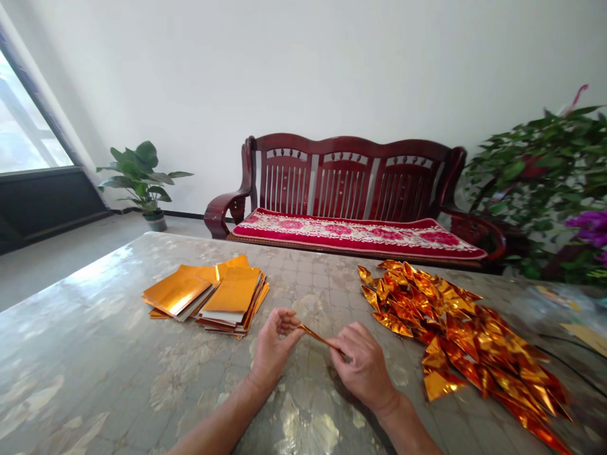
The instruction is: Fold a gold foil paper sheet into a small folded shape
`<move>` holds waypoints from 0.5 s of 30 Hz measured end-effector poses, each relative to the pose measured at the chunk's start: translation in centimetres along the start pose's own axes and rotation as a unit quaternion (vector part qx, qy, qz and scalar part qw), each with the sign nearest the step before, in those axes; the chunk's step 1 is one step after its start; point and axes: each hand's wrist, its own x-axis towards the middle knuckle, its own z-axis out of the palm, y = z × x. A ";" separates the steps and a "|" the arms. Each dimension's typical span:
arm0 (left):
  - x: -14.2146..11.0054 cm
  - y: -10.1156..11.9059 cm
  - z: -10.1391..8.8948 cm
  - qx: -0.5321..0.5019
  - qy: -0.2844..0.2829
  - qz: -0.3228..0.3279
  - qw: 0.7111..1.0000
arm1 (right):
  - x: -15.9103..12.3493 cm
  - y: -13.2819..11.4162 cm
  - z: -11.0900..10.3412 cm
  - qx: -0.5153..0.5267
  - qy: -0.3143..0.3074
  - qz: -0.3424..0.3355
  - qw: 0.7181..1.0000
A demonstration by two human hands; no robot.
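Note:
Between my two hands, just above the table, a narrow folded strip of gold foil paper (317, 336) is stretched at a slant. My left hand (279, 335) pinches its left end between thumb and fingers. The right end is gripped by my right hand (359, 360), whose fingers are curled closed. To the left lie stacks of flat gold foil paper sheets (232, 291), some showing pale undersides. On the right spreads a heap of folded gold foil paper pieces (441, 309) with pointed ends.
The table (118, 373) has a shiny patterned cover. Clear plastic (559, 303) and a dark cable (576, 363) lie at its right side. Beyond it stands a wooden bench (344, 183) with a red and white cushion (351, 232). Potted plants (142, 170) flank the bench.

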 end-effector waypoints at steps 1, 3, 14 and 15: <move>-0.3 0.0 0.3 -0.001 0.017 -0.020 1.000 | 0.0 -0.2 0.1 -0.022 0.016 -0.010 1.000; -0.9 0.1 0.9 -0.021 -0.006 -0.064 0.998 | 0.0 -0.5 0.3 -0.057 0.045 -0.029 0.997; -2.1 0.5 1.9 -0.083 -0.062 -0.180 0.978 | 0.0 -1.6 1.1 -0.157 0.070 -0.055 0.984; -2.1 0.5 2.0 -0.082 -0.067 -0.169 0.980 | 0.0 -1.7 1.2 -0.160 0.068 -0.062 0.983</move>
